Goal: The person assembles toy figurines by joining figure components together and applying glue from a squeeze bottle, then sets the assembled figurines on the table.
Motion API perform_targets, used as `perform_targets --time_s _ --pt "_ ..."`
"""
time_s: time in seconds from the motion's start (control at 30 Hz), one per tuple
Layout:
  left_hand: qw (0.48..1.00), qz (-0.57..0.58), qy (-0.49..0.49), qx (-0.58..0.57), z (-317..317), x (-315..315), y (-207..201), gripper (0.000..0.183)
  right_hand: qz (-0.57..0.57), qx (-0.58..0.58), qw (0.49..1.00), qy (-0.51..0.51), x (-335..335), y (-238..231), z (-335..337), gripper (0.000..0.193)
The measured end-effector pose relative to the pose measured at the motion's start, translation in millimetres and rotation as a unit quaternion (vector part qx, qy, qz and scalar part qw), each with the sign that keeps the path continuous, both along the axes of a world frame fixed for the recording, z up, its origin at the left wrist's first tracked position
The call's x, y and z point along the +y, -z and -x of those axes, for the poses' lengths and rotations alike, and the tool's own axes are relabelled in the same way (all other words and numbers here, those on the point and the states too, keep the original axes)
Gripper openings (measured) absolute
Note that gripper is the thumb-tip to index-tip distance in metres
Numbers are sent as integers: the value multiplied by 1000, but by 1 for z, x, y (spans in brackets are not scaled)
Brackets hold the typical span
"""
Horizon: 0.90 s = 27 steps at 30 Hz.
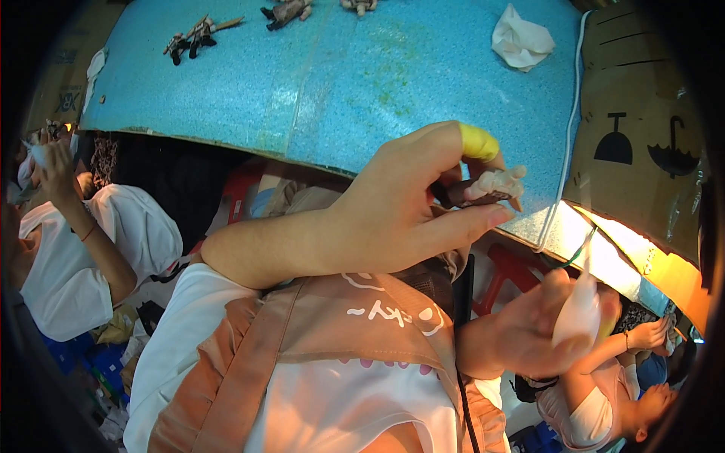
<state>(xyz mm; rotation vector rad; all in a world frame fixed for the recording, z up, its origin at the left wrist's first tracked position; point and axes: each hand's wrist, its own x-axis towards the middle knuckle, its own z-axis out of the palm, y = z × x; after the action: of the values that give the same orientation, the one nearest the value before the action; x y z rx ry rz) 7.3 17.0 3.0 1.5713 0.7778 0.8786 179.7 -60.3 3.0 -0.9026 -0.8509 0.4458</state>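
Observation:
My left hand (393, 204), yellow tape round its index finger, reaches across from the left over the table's near edge. Its thumb and fingers pinch a small brown and cream figurine (495, 187), partly hidden by the fingers. My right hand (521, 328), blurred by motion, is lower and to the right, off the table. It grips a translucent white squeeze bottle (578, 317) with a thin nozzle pointing up. Bottle and figurine are apart. At the table's far side lie several similar small figurines (200, 38).
The blue table (340, 83) spans the far side. A crumpled white piece (521, 41) lies at its far right. Beside it stands a cardboard box (642, 121), with a white cord (578, 83) along the edge. Other people sit left (106, 249) and lower right (596, 400). A red stool (506, 275) stands behind my right hand.

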Motion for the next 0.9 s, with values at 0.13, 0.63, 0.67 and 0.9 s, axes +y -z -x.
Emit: perform_targets --time_s 0.13,0.63,0.67,0.9 --pt "995 -81 -43 -40 0 7 9 37 167 -44 984 -31 33 13 -3 28" --pt "974 148 -93 -143 2 3 2 38 32 -394 905 154 54 10 -28 29" --pt "973 155 -74 -155 3 4 2 37 -24 -405 892 200 50 9 -41 30" --pt "964 192 17 -182 -5 -3 0 33 279 -254 923 77 120 41 -155 21"
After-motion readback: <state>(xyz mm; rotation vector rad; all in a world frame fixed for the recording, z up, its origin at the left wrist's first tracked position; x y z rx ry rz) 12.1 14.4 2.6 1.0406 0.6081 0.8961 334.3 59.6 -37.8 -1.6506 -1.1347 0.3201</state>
